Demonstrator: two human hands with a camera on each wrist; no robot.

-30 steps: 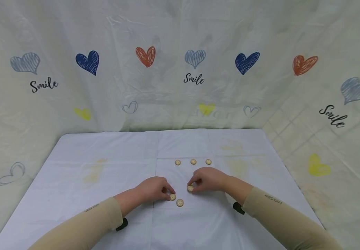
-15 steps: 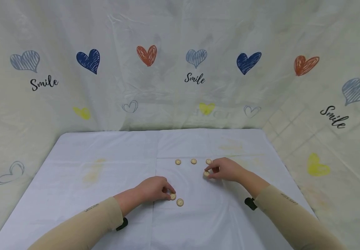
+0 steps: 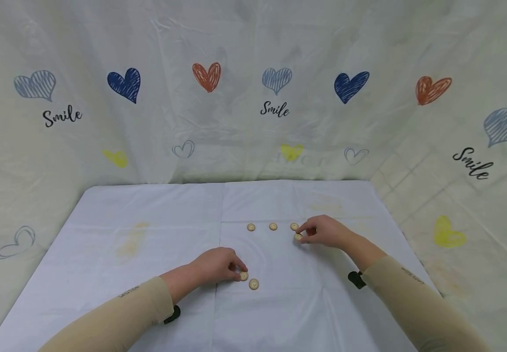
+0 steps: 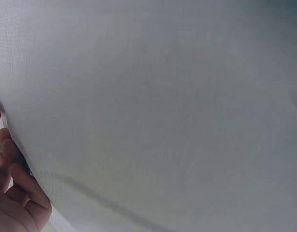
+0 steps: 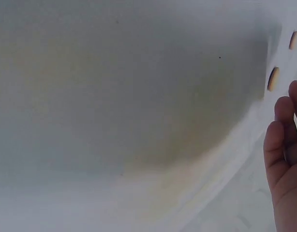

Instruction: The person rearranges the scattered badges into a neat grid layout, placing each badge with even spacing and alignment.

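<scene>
My right hand (image 3: 326,231) pinches a small tan button (image 3: 298,237) between thumb and fingertips, just in front of the right end of a row of buttons. That row holds a left button (image 3: 251,227), a middle button (image 3: 273,226) and a right button (image 3: 294,227). Nearer to me, my left hand (image 3: 218,265) pinches another button (image 3: 243,276) at the table. Close beside it, a loose button (image 3: 254,284) lies flat. In the left wrist view the curled fingers (image 4: 27,186) show at the edge, their button hidden. A row button (image 5: 273,79) appears past the fingertips in the right wrist view.
A white cloth (image 3: 148,234) with faint yellow stains and creases covers the table. Behind it hangs a pale curtain (image 3: 236,122) printed with hearts and "Smile" lettering, which also runs along the right side. Dark straps (image 3: 357,279) show at the wrists.
My right hand has carried its button away from me and to the right, up to the right end of the row. The left hand has stayed in place with its button.
</scene>
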